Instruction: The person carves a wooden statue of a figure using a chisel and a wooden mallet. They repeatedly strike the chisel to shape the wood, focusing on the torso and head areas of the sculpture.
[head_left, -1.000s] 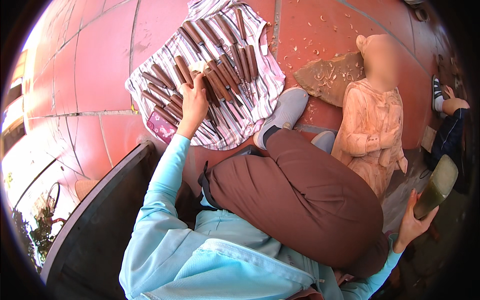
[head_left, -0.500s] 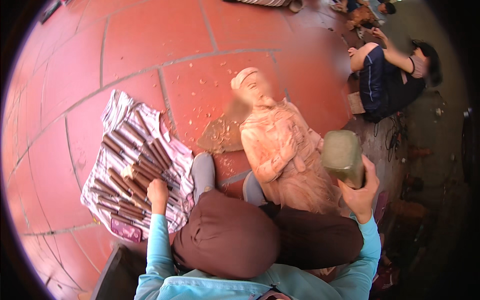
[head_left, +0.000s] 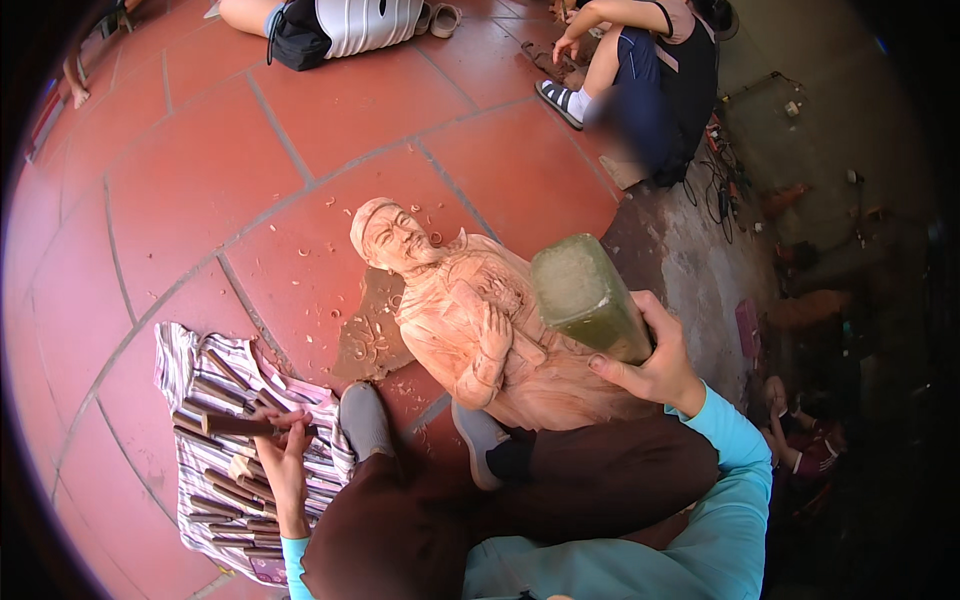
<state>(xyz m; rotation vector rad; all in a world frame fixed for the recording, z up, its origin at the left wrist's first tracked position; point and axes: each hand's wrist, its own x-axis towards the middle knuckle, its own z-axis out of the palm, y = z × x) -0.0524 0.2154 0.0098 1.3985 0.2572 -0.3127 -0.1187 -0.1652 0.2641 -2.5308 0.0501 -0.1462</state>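
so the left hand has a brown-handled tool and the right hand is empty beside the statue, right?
Not quite: the right hand isn't empty. The head view shows it holding a green block beside the statue. The left hand does have a brown-handled tool.

A brown wooden-handled tool (head_left: 236,425) crosses the left fingers (head_left: 291,422); the right fingers (head_left: 656,316) hold a tilted, boxy green block (head_left: 585,300); between them reclines a tan carved wooden figure (head_left: 478,335).
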